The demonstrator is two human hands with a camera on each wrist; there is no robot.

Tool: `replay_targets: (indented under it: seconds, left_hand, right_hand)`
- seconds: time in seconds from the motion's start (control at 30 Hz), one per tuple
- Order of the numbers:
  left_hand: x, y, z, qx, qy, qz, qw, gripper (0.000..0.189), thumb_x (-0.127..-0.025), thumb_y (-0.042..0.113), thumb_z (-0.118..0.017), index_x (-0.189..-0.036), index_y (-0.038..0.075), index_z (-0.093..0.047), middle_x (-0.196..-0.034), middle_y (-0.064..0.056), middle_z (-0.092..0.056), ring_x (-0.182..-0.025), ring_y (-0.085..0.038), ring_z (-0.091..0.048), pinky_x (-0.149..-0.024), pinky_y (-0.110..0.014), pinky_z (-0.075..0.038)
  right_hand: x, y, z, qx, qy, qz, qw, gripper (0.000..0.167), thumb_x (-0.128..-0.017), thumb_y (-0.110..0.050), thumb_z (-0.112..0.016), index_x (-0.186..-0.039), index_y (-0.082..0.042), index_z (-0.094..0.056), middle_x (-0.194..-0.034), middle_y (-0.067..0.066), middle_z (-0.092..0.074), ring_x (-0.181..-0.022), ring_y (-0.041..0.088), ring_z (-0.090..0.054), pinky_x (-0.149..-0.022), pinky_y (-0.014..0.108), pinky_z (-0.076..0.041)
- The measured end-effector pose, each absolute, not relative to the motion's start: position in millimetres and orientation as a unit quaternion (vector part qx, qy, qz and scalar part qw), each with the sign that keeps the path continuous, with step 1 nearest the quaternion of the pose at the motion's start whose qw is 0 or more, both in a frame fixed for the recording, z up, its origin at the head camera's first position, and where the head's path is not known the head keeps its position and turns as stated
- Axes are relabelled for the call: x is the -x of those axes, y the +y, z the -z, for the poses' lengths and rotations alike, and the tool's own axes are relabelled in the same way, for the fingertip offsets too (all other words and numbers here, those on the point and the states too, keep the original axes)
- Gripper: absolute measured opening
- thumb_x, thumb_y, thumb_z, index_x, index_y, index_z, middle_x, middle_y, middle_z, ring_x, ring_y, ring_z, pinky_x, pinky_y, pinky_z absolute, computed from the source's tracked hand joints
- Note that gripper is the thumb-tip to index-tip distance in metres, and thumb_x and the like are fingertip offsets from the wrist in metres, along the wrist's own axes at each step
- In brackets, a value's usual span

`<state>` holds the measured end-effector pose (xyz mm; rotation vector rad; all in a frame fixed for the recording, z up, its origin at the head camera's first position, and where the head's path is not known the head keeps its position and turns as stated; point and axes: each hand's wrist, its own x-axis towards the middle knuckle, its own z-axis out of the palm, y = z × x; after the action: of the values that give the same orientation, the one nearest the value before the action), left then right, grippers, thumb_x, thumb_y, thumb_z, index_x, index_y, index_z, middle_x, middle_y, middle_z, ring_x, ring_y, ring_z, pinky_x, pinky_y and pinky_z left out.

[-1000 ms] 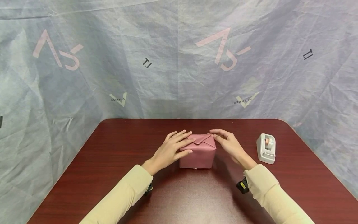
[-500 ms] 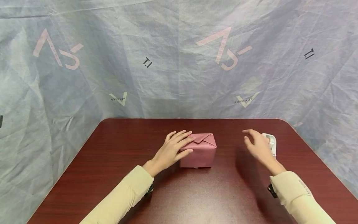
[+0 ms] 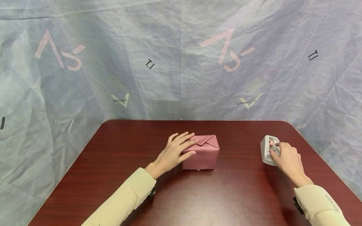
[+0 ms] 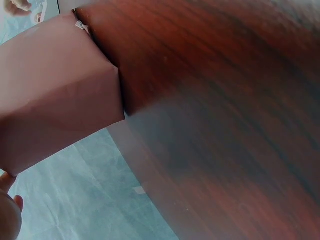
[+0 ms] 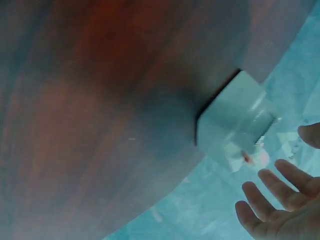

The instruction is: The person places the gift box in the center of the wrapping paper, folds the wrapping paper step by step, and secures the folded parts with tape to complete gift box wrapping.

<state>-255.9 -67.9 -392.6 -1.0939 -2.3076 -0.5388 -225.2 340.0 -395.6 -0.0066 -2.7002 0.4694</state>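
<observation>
A box wrapped in pink paper [image 3: 201, 157] stands on the table, with folded flaps on its top. Laid over its left end, my left hand [image 3: 172, 152] has its fingers nearly straight; the left wrist view shows the wrapped box's side [image 4: 55, 90] with some fingertips at its lower corner. Farther right is a white tape dispenser [image 3: 266, 151] with an orange-pink core. My right hand [image 3: 289, 160] hovers over its right side, thumb and fingers apart. In the right wrist view those fingers [image 5: 257, 202] are spread beside the dispenser [image 5: 227, 122], holding nothing.
The dark red wooden table [image 3: 135, 138] has rounded far corners. A grey-blue cloth with printed letters [image 3: 181, 62] hangs behind it and at both sides. Light reflects off the table's near middle.
My right hand has left the box's right top edge and moved right to the tape dispenser. The left hand stays on the box, which has not visibly moved.
</observation>
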Motion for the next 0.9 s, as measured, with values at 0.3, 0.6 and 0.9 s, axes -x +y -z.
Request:
replay_targets:
  seconds: [0.3,0.6,0.9]
  left_hand:
    - [254.9,-67.1,392.7,0.400,-0.856,0.199,0.259,0.041,-0.089,0.042,-0.053,-0.127,0.025,-0.055,-0.139,-0.002,-0.046,-0.131,-0.021,-0.038,-0.106,-0.046,-0.021]
    - [253.9,-67.4,391.5,0.399,-0.856,0.200,0.259,0.041,-0.089,0.041,-0.054,-0.127,0.025,-0.055,-0.138,-0.003,-0.047,-0.131,-0.022,-0.039,-0.106,-0.047,-0.021]
    - [254.1,-67.7,391.7,0.399,-0.857,0.201,0.257,0.042,-0.089,0.041,-0.054,-0.127,0.025,-0.055,-0.138,-0.003,-0.046,-0.131,-0.022,-0.038,-0.106,-0.047,-0.020]
  right_hand:
    - [215.2,347.0,405.6,0.041,-0.969,-0.176,0.169,0.039,-0.084,-0.027,-0.062,-0.086,0.012,-0.060,-0.102,0.035,-0.048,-0.083,0.055,-0.043,-0.060,0.057,-0.037]
    - [218.8,341.3,411.6,0.049,-0.956,-0.203,0.206,0.029,-0.078,-0.015,-0.067,-0.081,0.014,-0.064,-0.098,0.036,-0.054,-0.088,0.049,-0.044,-0.074,0.055,-0.029]
    - [223.6,340.7,405.5,0.118,-0.941,-0.261,0.182,0.026,-0.075,-0.015,-0.071,-0.073,0.011,-0.068,-0.065,0.023,-0.063,-0.072,0.044,-0.053,-0.073,0.051,-0.025]
